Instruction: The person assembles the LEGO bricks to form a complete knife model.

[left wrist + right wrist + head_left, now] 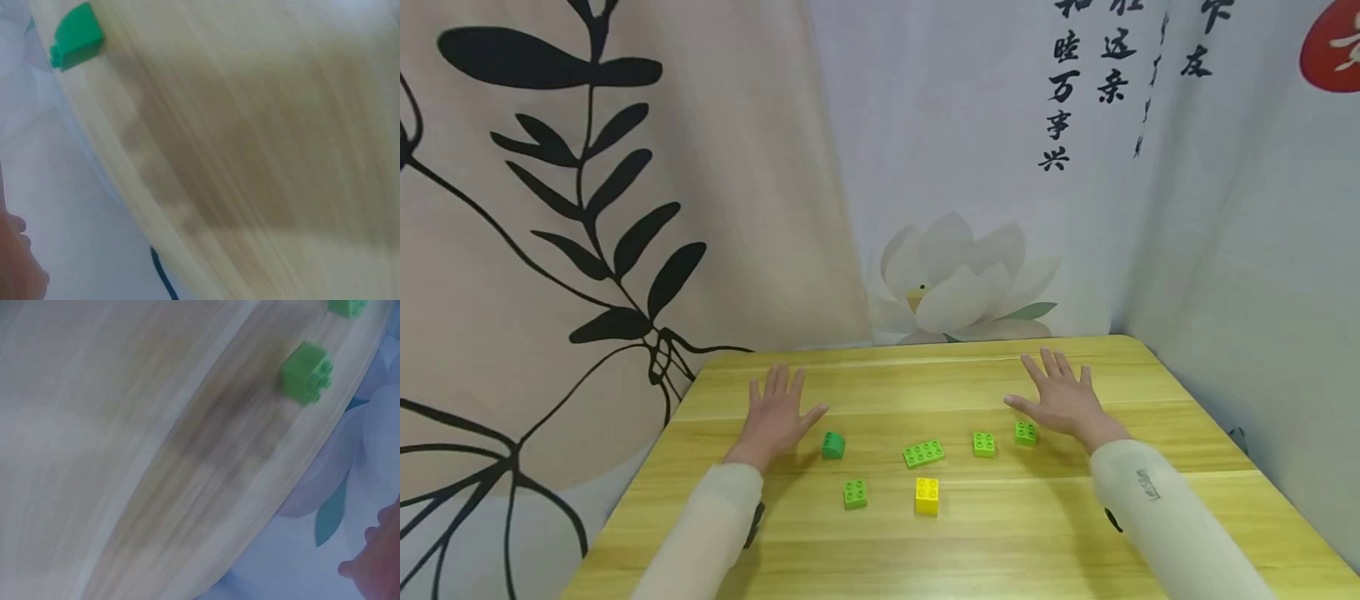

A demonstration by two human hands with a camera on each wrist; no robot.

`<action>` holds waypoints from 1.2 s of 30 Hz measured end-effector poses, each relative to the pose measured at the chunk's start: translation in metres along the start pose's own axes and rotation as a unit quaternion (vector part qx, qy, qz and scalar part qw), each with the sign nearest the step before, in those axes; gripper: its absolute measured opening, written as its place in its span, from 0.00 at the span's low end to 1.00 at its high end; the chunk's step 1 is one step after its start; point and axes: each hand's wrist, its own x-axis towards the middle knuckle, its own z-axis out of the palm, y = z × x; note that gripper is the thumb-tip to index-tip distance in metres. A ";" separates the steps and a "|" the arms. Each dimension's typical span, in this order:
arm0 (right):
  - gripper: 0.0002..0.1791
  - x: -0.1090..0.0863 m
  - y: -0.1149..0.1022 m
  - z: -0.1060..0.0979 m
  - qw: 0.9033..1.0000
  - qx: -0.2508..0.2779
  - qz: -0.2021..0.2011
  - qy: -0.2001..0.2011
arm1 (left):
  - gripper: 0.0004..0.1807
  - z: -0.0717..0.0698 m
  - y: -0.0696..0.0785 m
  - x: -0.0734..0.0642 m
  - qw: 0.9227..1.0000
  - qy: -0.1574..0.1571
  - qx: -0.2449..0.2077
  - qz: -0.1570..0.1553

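Observation:
My left hand (pixel 775 419) is held out over the left of the table with fingers spread and nothing in it. Just right of its thumb is a dark green brick (pixel 832 445), whose curved side shows in the left wrist view (pixel 78 36). My right hand (pixel 1063 400) is likewise spread and bare on the right. Beside it sits a small light green brick (pixel 1026 432), with another light green brick (pixel 983 444) to its left. A longer light green brick (pixel 923 453) lies in the middle. Nearer are a yellow brick (pixel 927 496) and a light green brick (pixel 855 494).
All the bricks stand apart on a wooden table (pixel 985 558). A curtain (pixel 760 167) with plant and flower prints hangs behind the table's far edge, and a pale cloth (pixel 1262 275) runs along the right side.

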 end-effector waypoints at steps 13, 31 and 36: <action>0.49 0.013 -0.037 0.008 0.995 0.050 -0.082 0.032 | 0.49 -0.007 0.033 0.008 0.998 -0.008 -0.039 0.050; 0.38 0.012 -0.084 0.029 0.966 0.230 -0.117 0.011 | 0.46 -0.008 0.072 -0.007 0.967 -0.035 -0.248 0.040; 0.34 0.007 -0.091 0.036 0.953 0.284 -0.104 -0.018 | 0.44 -0.003 0.086 -0.013 0.946 -0.038 -0.318 0.039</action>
